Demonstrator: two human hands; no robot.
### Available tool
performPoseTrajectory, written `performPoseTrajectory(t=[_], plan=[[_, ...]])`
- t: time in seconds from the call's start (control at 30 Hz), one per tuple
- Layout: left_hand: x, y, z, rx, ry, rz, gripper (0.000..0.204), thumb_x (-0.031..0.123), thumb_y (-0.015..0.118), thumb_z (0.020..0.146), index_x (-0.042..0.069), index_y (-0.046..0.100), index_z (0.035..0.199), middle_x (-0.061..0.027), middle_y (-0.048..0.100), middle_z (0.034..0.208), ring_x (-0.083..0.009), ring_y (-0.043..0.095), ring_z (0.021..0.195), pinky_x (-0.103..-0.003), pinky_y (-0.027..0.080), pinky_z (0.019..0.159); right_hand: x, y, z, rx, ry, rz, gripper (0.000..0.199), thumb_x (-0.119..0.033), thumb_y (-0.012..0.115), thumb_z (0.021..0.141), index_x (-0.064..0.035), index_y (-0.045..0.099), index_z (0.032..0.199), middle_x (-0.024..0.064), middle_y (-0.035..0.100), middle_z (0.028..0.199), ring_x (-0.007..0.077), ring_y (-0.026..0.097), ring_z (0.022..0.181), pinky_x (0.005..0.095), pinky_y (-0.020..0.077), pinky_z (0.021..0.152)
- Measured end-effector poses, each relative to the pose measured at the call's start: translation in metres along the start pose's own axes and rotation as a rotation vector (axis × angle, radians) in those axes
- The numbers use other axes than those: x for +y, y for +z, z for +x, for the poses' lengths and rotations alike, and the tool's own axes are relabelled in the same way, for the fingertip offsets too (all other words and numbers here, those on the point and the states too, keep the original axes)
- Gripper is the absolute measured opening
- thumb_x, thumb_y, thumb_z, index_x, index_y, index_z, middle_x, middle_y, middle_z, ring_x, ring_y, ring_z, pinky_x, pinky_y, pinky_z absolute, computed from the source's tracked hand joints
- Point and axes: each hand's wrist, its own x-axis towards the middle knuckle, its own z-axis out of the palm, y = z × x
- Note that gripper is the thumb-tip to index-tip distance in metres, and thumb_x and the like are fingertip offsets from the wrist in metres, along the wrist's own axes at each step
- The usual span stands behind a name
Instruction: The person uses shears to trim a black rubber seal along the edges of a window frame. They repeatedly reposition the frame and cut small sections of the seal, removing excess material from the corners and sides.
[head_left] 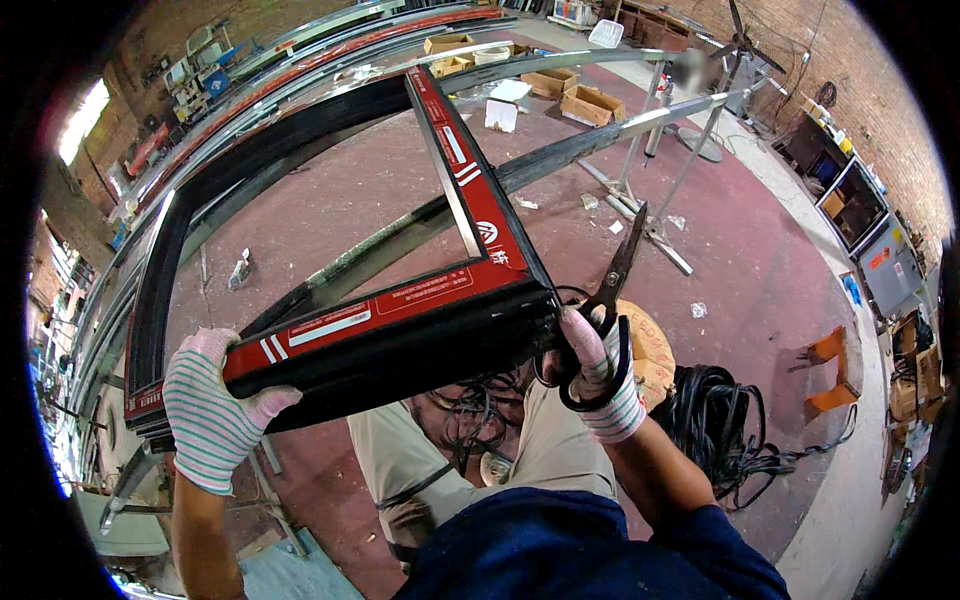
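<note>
Two gloved hands are working on a black window frame (330, 250) with red strips along its top faces. The left hand (215, 405) is gripping the near rail of the frame from below, fingers wrapping around the black edge at the near left end. The right hand (595, 370) is closing around the black handles of a pair of scissors (612, 300), just beside the frame's near right corner, blades pointing up and away, nearly together. The frame is lying tilted across a long metal rail (600, 140) that is running over metal stands (650, 190), with its near corner sitting above the person's knees. A tangle of black cord (730, 420) is sitting on the red floor (760, 250) to the right, near an orange stool (830, 370). Cardboard boxes (590, 100) are lying open farther back, and a fan (740, 45) is standing by the brick wall (880, 80).
</note>
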Motion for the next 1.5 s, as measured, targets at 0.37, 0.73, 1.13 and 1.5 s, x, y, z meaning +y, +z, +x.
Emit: performPoseTrajectory(t=[0.37,0.73,1.13,1.5], plan=[[0.049,0.000,-0.038,0.185,0.061,-0.056,0.055,0.019,0.077,0.068,0.004,0.057,0.116,-0.0156,0.055,0.118,-0.0353,0.051,0.112,-0.047,0.039,0.100,0.014,-0.041,-0.007,-0.046,-0.065,0.005,0.027,-0.029,0.063,0.097,-0.0026,0.063,0.091,0.0048,0.062,0.065,0.0153,0.058,0.050,0.0272,0.0428,0.047],[0.082,0.153,-0.212,-0.324,-0.432,-0.506,0.018,0.014,0.071,0.083,0.007,0.068,0.099,-0.0121,0.068,0.098,-0.0331,0.064,0.092,-0.042,0.050,0.088,0.117,-0.094,-0.073,0.192,0.217,-0.018,0.025,-0.025,0.066,0.093,-0.0008,0.060,0.087,0.0039,0.051,0.057,0.0149,0.048,0.045,0.0292,0.0368,0.042],[0.062,0.131,-0.253,-0.606,-0.856,-0.979,0.023,0.019,0.075,0.085,0.002,0.064,0.096,-0.0088,0.064,0.087,-0.0131,0.059,0.080,-0.032,0.051,0.076,0.193,-0.092,-0.101,-0.131,0.468,-0.165,0.035,-0.037,0.054,0.100,-0.0037,0.061,0.109,0.0077,0.066,0.099,0.0175,0.065,0.084,0.0326,0.0530,0.074],[0.124,0.106,-0.173,-0.654,-0.517,-1.223,0.030,0.026,0.080,0.083,0.002,0.068,0.096,-0.0091,0.070,0.085,-0.0144,0.066,0.082,-0.031,0.052,0.078,0.156,-0.001,-0.097,-0.894,0.383,-0.310,0.017,-0.017,0.075,0.089,-0.0040,0.065,0.092,0.0035,0.063,0.078,0.0125,0.055,0.072,0.0302,0.0465,0.065]])
